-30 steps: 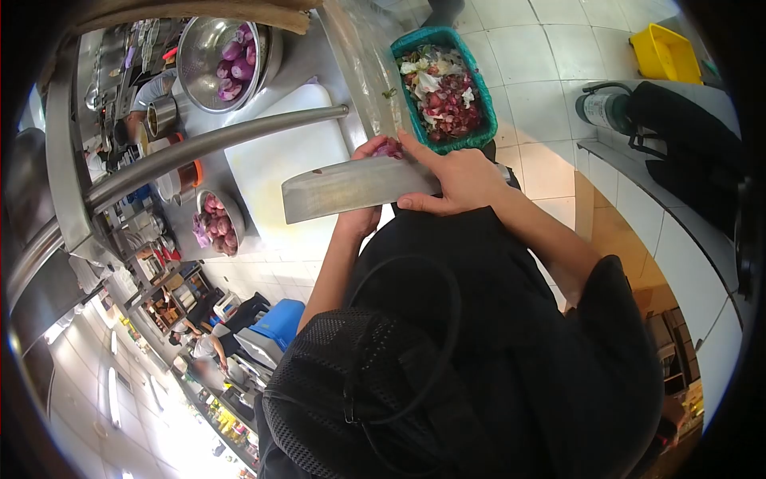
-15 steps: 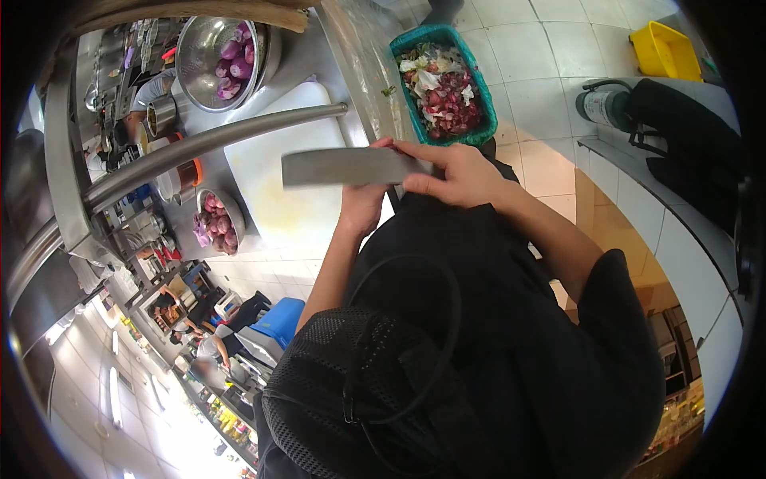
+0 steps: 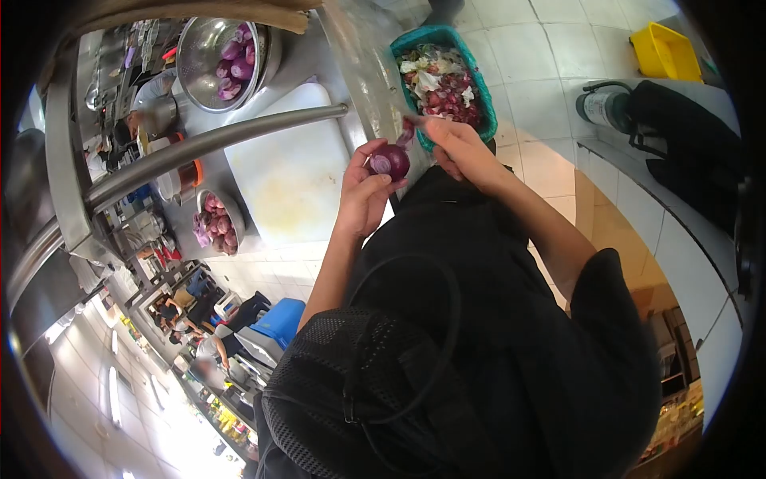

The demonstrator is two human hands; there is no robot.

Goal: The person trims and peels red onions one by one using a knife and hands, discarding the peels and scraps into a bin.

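My left hand point(image 3: 363, 191) holds a red onion point(image 3: 395, 162) between thumb and fingers, its pale cut end showing. Just to the right, my right hand point(image 3: 463, 152) is closed on a strip of purple onion skin point(image 3: 408, 130), which hangs between the hand and the onion. The broad knife blade cannot be made out now. Beyond my hands, a green-lined bin point(image 3: 488, 108) holds peelings. To the left, a white cutting board point(image 3: 291, 180) lies on the metal counter point(image 3: 307, 60).
A colander point(image 3: 191, 68) of purple onions and a bowl point(image 3: 237, 211) of smaller reddish ones stand on the counter. A metal rail point(image 3: 231, 132) crosses above the board. A yellow bucket point(image 3: 662, 52) and an extinguisher point(image 3: 604, 108) are at the right. Other people are in the background.
The broad blade that covered my left hand has gone from view. My right hand has turned and shifted slightly up and right. The onion and a loosened strip of skin now show.
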